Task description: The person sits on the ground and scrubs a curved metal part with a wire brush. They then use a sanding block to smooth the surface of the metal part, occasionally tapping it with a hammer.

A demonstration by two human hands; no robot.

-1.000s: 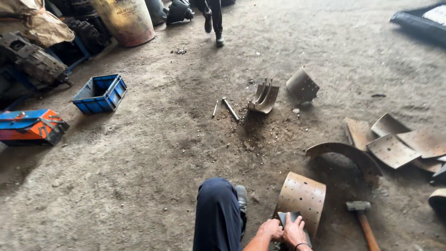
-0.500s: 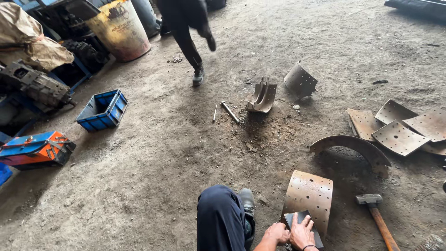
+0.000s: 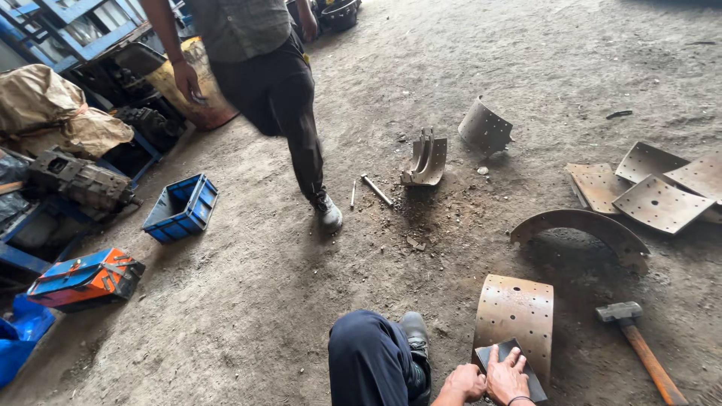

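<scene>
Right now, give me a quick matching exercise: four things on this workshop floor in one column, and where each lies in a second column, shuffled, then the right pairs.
Things:
1. hammer
2. blue crate
3. dark flat block
4. orange and blue toolbox

Places:
A. under the right hand, on the curved drilled plate
B. far left, near the blue bag
C. on the ground right of the curved drilled plate
D. left of the walking person's white shoe

Pairs: 1-C, 2-D, 3-A, 4-B
</scene>
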